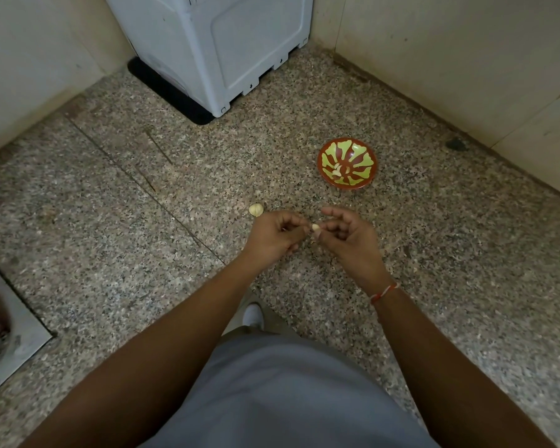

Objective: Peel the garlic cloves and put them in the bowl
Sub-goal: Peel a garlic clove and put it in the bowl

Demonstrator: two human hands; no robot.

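A person looks down at both hands held close together above a speckled stone floor (434, 253). The left hand (274, 236) and the right hand (349, 236) meet at a single small pale garlic clove (315, 227), pinched between the fingertips of both; the other fingers of each hand curl loosely. The clove is too small to tell which way its long axis runs, or how much skin remains on it. The bowl (353, 150), red with green markings, sits on the floor ahead and to the right of the hands, a short reach away, with a few pale cloves (338, 171) already lying in its bottom. The right hand is the nearer to it, and the floor between hand and bowl is bare. A part of a garlic bulb (256, 209) lies on the floor just beyond the left hand. Walls close in behind and to the right of the bowl, and a white appliance (220, 50) stands in the far corner.
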